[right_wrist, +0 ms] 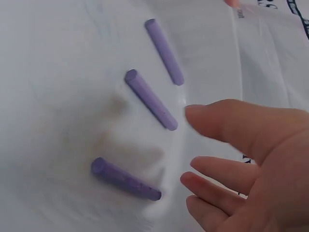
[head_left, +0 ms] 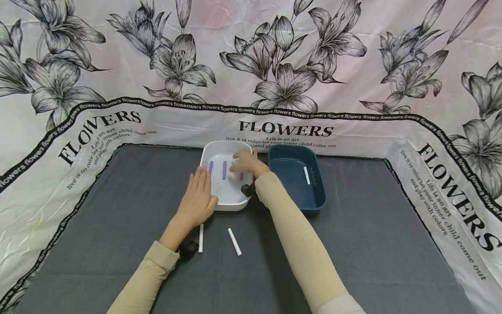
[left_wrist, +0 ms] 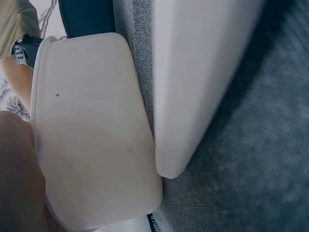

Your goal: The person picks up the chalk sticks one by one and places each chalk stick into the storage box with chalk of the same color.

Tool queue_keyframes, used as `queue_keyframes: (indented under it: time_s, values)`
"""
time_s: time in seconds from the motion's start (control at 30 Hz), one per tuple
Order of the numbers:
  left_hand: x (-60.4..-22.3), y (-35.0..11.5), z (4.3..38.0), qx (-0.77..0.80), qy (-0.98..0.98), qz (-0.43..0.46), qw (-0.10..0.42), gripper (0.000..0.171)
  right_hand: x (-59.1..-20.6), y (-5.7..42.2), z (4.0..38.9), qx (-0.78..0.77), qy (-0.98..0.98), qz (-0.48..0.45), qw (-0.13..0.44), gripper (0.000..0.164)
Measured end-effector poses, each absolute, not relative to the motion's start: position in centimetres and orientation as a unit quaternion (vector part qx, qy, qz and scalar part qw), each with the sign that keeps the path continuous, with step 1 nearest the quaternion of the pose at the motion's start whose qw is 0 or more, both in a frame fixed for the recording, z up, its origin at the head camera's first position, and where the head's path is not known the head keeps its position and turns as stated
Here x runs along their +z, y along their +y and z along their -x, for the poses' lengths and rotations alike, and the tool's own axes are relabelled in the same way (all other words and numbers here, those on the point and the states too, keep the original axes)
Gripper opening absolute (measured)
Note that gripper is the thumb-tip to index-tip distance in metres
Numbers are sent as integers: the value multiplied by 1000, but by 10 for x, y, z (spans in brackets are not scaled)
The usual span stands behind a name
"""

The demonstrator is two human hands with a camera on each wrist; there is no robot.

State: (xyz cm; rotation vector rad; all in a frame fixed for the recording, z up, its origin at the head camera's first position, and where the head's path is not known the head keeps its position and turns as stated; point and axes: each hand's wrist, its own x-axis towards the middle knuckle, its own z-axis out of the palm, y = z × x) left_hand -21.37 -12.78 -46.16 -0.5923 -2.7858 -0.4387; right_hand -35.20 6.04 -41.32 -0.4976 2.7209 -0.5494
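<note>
Inside a white tray (head_left: 231, 206) lie three purple chalk sticks (head_left: 224, 170), spaced apart; the right wrist view shows them on the tray floor, the nearest purple chalk (right_wrist: 125, 180) a darker shade. My right hand (head_left: 248, 163) hovers over the tray's right half, thumb and fingers spread with nothing between them. Along the tray's left side rests my left hand (head_left: 198, 198), fingers extended. Just below this hand a white chalk stick (head_left: 201, 238) lies on the cloth, looming large as the white chalk (left_wrist: 193, 82) in the left wrist view.
To the right of the white tray stands a dark blue tray (head_left: 319, 198) with one white chalk (head_left: 307, 175) in it. A second loose white chalk (head_left: 234, 242) lies on the grey cloth (head_left: 376, 244). Flower-printed fabric (head_left: 286, 83) rises behind the trays.
</note>
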Motion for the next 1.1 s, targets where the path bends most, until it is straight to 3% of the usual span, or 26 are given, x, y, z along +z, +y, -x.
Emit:
queue_keyframes:
  time_s: [0.33,0.63,1.1]
  values:
    - [-462,-127,214,-157,-958,205,124,71,-407,64,349,-276,935,161,152,51]
    - [-462,-128,214,-161,-959,204,114,71,-390,67,337,-316,928,130,147,59]
    - [-465,-128,215,-156,-958,205,123,71,-346,84,299,-353,925,131,50,69]
